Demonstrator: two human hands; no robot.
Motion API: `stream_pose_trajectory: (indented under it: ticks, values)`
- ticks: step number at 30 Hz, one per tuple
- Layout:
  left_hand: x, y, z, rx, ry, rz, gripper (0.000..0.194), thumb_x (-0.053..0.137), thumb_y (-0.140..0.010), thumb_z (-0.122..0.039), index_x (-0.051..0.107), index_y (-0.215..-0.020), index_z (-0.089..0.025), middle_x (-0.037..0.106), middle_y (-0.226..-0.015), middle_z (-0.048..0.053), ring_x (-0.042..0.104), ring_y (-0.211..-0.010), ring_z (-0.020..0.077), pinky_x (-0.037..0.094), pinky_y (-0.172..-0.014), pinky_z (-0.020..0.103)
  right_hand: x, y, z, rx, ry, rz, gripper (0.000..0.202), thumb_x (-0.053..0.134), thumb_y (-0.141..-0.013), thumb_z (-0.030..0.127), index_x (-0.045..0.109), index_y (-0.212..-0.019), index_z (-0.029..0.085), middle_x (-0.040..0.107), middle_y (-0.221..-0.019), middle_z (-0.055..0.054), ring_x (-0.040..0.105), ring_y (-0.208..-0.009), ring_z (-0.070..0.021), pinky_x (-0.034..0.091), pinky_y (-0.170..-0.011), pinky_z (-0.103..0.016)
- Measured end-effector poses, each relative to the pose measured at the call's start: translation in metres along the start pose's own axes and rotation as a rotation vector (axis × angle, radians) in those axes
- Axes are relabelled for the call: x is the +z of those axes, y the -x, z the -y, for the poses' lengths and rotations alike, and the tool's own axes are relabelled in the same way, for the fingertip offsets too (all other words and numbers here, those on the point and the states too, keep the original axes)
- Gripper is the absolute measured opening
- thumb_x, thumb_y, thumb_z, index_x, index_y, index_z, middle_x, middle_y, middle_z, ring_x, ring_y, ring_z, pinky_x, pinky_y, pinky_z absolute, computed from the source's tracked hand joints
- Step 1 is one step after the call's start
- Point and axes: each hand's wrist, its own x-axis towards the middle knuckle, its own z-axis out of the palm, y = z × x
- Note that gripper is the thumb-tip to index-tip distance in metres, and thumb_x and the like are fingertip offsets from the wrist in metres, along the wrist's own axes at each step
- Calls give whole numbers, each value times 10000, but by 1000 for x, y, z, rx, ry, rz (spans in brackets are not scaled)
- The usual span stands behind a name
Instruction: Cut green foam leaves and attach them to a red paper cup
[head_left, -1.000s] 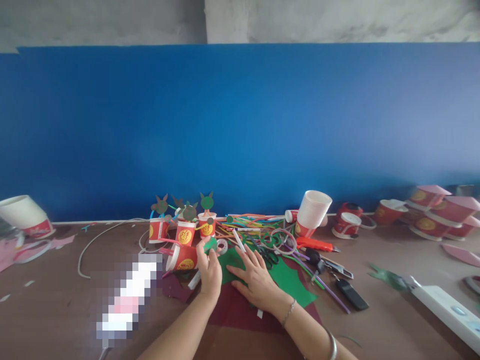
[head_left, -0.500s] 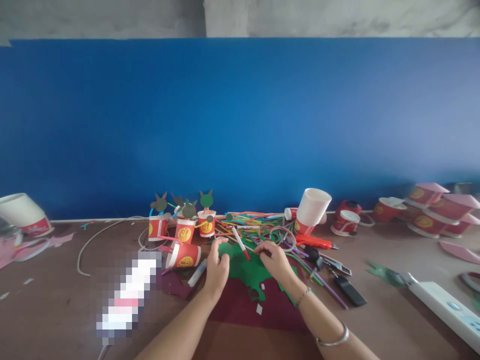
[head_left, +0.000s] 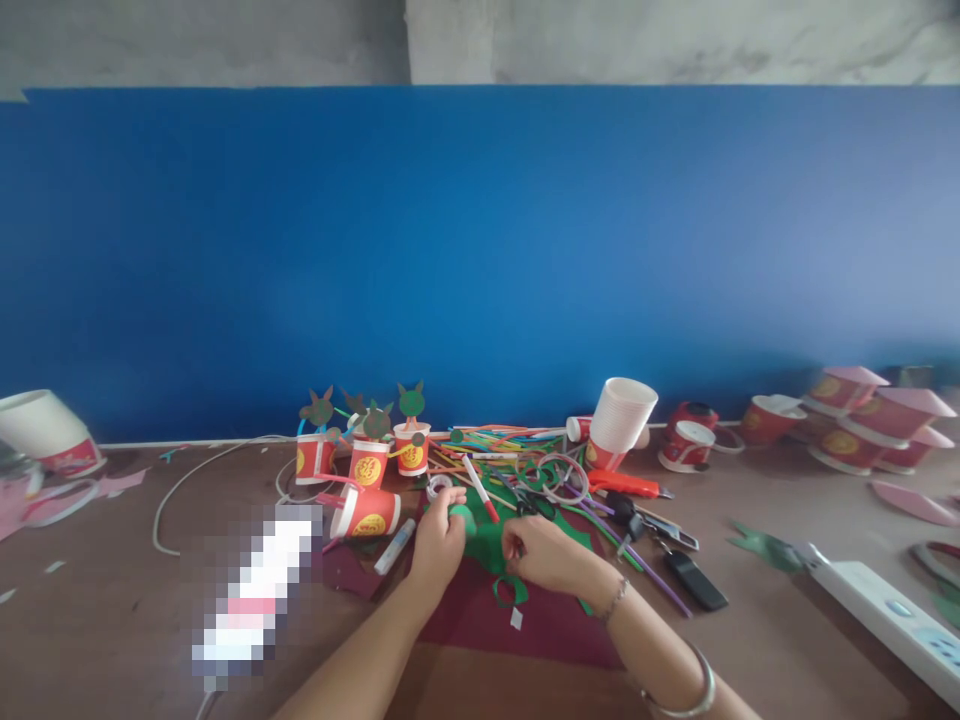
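Observation:
My left hand (head_left: 439, 540) is closed with a small round green paper piece (head_left: 463, 519) between thumb and fingers. To its right, my right hand (head_left: 544, 555) has its fingers curled together over the green paper (head_left: 487, 546); whatever they pinch is too small to make out. Dark red paper (head_left: 495, 630) lies under the green sheet. A white marker with a red cap (head_left: 480, 485) rests between the hands, and a roll of tape (head_left: 438, 486) is just behind my left fingertips. Black-handled scissors (head_left: 536, 503) lie behind my right hand.
Red cups with green animal heads (head_left: 412, 447) stand behind left, near a tipped cup (head_left: 367, 512). Colourful sticks (head_left: 495, 440), stacked white cups (head_left: 624, 415), an orange tool (head_left: 626, 484), keys (head_left: 631, 530) and a power strip (head_left: 885, 620) lie behind and to the right.
My right hand has moved down and slightly left, its fingers curling inward. My left hand has shifted a little, and the round green piece and the tape roll now show beside it.

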Motion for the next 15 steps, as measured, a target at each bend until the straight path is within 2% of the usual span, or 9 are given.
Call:
stream_pose_trajectory:
  ticks: [2,5,10,12,15]
  values:
    - [0,0,1,-10,2,-5,412,385,-664,-60,590,-1008,-156,668,-1005,94,607,-969,208,467,-840,360,-1,-3,2,4,-59,-53,188,486,-636,80,625,-658,204,638,-643,15,568,-613,-135,359,-552,-198]
    - [1,-1,3,4,12,-57,393,392,-658,-57,593,-978,-167,659,-1011,82,606,-946,202,478,-812,359,-1,-6,4,-39,-59,-169,193,480,-652,79,627,-697,197,638,-703,4,577,-674,-136,377,-604,-197]
    - [1,-4,6,22,70,-124,315,377,-706,-96,581,-937,-160,646,-981,90,620,-798,178,503,-699,320,4,-6,4,-88,-3,-49,212,500,-649,70,654,-737,187,642,-794,-24,588,-726,-144,403,-660,-205]
    - [1,-5,7,5,110,-134,292,358,-746,-122,567,-945,-158,644,-958,90,617,-708,160,505,-648,305,11,-7,6,-88,5,-90,215,496,-686,77,661,-762,192,643,-830,-34,591,-801,-160,414,-722,-221]
    - [0,-4,6,23,127,-171,252,354,-784,-158,557,-934,-156,640,-917,94,617,-733,178,505,-656,318,26,-9,13,-128,58,-156,176,550,-749,178,676,-871,199,627,-927,-61,553,-951,-210,409,-839,-277]
